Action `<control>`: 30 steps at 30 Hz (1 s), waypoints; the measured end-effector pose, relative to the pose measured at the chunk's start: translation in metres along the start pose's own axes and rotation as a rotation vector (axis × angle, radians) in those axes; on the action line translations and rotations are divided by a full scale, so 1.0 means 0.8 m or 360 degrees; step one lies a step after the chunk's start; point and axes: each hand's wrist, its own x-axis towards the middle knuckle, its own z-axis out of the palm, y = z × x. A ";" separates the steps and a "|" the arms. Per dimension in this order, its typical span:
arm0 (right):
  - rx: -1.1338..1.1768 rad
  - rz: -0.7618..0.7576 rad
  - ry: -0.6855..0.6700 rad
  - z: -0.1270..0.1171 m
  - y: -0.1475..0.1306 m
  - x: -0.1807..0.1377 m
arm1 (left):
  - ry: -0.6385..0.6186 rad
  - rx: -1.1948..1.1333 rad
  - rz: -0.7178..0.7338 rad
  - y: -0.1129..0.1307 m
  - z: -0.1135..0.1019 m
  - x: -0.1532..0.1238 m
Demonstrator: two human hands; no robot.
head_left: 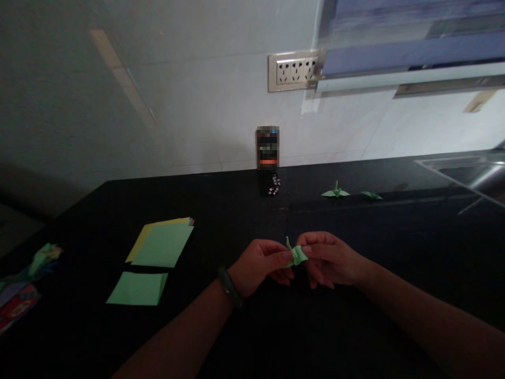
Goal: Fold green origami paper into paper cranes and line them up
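Observation:
A small green paper crane (pixel 299 255) is held between both hands above the dark counter. My left hand (pixel 262 265) pinches its left side between thumb and fingers; a dark bangle circles that wrist. On the other side, my right hand (pixel 330 259) grips the crane's right edge with thumb and fingertips. One thin point of the folded paper sticks up between the hands. Farther back on the right, one finished paper crane (pixel 335 192) stands with wings spread, and a second green folded crane (pixel 372 195) lies beside it.
Green and yellow paper sheets (pixel 163 245) lie stacked at left, with a creased green sheet (pixel 138 288) in front. A phone (pixel 268 148) leans on the wall behind a beaded string (pixel 274 186). Colourful packaging (pixel 18 305) sits far left; a metal sink edge (pixel 453 176) is at right.

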 end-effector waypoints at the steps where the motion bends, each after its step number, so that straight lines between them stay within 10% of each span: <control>1: 0.0002 -0.0002 0.0010 -0.001 0.000 0.000 | -0.0016 0.0020 0.0009 0.001 -0.001 0.000; 13: -0.0341 -0.0048 0.0183 -0.014 0.001 0.006 | 0.0502 0.0802 0.0465 0.011 -0.006 0.005; 30: -0.0088 0.0020 0.0103 -0.005 0.003 0.014 | 0.0204 -0.0420 0.0109 0.007 0.007 0.004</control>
